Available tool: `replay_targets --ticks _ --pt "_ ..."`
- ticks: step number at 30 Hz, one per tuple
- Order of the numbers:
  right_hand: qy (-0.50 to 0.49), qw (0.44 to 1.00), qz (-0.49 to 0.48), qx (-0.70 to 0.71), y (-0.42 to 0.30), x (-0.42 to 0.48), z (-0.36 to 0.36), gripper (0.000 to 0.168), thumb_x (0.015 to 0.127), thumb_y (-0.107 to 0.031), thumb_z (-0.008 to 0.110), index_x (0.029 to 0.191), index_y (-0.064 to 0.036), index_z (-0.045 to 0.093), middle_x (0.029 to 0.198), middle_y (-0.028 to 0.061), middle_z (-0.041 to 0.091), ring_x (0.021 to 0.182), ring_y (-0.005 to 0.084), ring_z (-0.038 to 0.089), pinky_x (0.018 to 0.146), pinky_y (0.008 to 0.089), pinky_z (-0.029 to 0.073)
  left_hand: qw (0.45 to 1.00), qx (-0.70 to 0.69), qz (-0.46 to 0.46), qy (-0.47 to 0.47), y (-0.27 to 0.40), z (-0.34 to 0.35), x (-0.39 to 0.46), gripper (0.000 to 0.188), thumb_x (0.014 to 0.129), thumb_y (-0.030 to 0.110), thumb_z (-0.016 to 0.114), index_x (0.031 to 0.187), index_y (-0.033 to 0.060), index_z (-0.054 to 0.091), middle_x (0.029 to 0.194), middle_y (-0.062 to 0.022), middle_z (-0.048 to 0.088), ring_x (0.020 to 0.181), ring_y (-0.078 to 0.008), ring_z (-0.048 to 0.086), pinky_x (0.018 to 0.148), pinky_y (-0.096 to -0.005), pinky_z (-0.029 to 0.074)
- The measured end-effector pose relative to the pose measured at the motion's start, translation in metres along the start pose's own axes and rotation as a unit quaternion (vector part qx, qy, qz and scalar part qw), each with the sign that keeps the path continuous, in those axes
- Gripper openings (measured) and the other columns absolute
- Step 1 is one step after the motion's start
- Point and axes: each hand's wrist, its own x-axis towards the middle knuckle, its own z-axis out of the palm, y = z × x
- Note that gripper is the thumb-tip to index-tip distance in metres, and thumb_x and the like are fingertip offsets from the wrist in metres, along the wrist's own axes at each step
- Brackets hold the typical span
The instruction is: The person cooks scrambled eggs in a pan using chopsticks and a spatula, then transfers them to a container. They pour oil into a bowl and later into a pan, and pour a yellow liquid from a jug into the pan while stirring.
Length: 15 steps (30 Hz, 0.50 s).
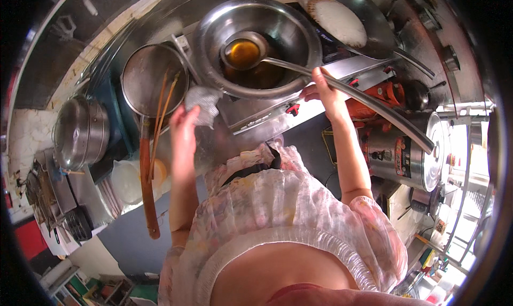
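Note:
My right hand (329, 90) grips the long metal handle of a ladle (292, 65), its thumb along the top. The ladle's bowl holds amber liquid and rests inside a wide stainless-steel basin (208, 45), above darker liquid at the bottom. My left hand (184, 123), slightly blurred, has a crumpled pale textured cloth (202, 105) between its fingers, just outside the basin's near left rim. Left of that hand lies a round strainer (150, 79) with a wooden handle. A pair of long wooden chopsticks (162, 105) leans across the strainer and its handle.
A wok (372, 29) with white contents stands at the upper right, its handle pointing right. Red knobs (293, 109) line the stove front. A large metal pot (384, 154) stands at right. At left are a lidded steamer pot (82, 131), a plastic container (128, 182) and a slotted turner (78, 224).

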Motion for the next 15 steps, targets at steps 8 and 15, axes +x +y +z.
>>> replay_targets --ticks 8,15 --pt "-0.077 0.989 -0.025 -0.125 -0.021 -0.003 -0.025 0.071 0.077 -0.046 0.058 0.124 0.002 0.034 0.087 0.0101 0.059 0.07 0.0142 0.058 0.062 0.0259 0.048 1.0 0.002 0.001 0.023 0.044 0.052 0.055 0.02 0.077 0.006 0.06 0.095 0.0013 0.055 0.09 -0.0062 0.059 0.081 -0.0137 0.057 0.069 -0.025 0.045" --pt "-0.021 0.928 -0.333 0.167 -0.031 -0.027 -0.093 0.05 0.078 -0.037 0.06 0.111 -0.004 0.046 0.093 0.0064 0.055 0.093 0.0167 0.05 0.085 0.0317 0.039 0.992 0.115 -0.053 0.01 0.053 0.075 0.068 0.024 0.076 0.019 0.064 0.093 0.0041 0.057 0.083 -0.0044 0.061 0.071 -0.0123 0.058 0.057 -0.0255 0.046"
